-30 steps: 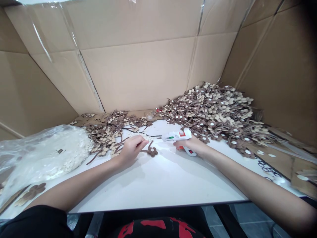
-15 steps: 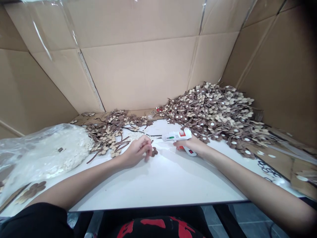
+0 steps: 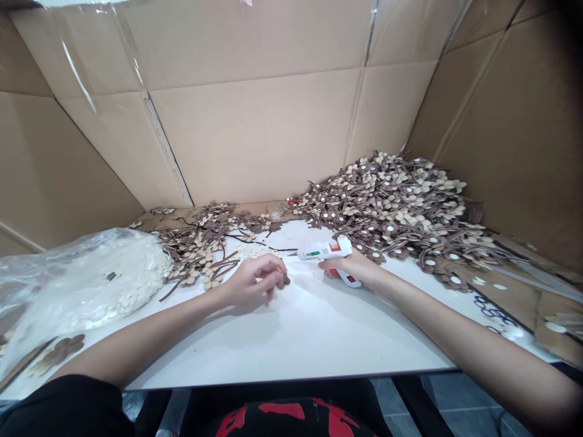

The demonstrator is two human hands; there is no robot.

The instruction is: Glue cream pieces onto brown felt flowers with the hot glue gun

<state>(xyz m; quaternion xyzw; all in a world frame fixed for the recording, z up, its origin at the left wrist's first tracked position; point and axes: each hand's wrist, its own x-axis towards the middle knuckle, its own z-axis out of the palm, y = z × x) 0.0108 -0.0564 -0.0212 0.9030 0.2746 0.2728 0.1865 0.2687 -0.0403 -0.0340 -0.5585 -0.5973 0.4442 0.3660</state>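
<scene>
My left hand [image 3: 259,280] is over the middle of the white table, its fingers bent and drawn together at a small brown flower [image 3: 286,280]. Only the flower's right edge shows; the fingers hide the rest. My right hand [image 3: 348,265] is wrapped round the handle of a white hot glue gun [image 3: 324,249] with orange parts. The gun's metal nozzle points left, just above and right of the left fingertips. Beyond the left hand, small white discs [image 3: 250,250] lie scattered on the table.
A large heap of brown and beige flowers with strips [image 3: 392,206] fills the back right. A smaller pile [image 3: 200,243] lies at the left, beside a clear bag of white pieces [image 3: 113,276]. Cardboard walls [image 3: 255,139] enclose the white table [image 3: 291,340] at the back and sides.
The left fingers have shifted slightly right and now cover most of the brown flower, which showed beside them before. The right hand and the glue gun have stayed in place.
</scene>
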